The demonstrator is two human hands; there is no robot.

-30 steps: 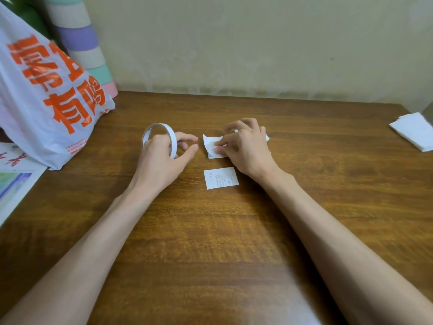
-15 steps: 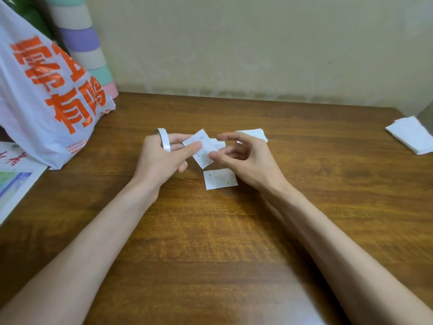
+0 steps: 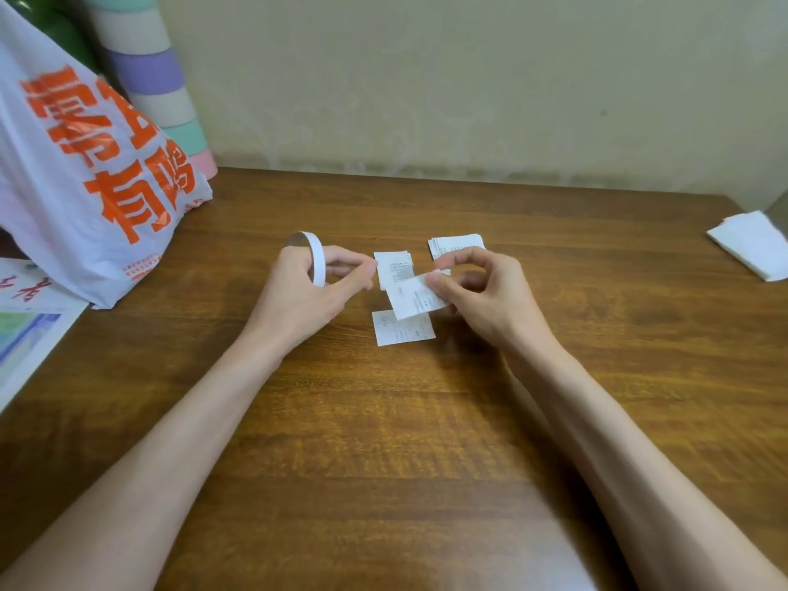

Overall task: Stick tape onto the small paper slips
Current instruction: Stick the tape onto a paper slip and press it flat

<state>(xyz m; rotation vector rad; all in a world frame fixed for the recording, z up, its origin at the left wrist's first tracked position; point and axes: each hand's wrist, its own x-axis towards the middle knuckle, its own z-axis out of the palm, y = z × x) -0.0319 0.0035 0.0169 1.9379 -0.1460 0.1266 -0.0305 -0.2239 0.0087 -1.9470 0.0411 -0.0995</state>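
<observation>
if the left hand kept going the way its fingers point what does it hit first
Probably the flat slip just beyond the left hand; if that hand rides higher, the raised slip pinched by the right hand instead. Depth is unclear.

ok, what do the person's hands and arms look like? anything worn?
Nothing worn that shows. Left hand and right hand are bare: no gloves, rings or watch visible on fingers or wrists. Both arms are uncovered to the frame edge, no sleeve in view.
</observation>
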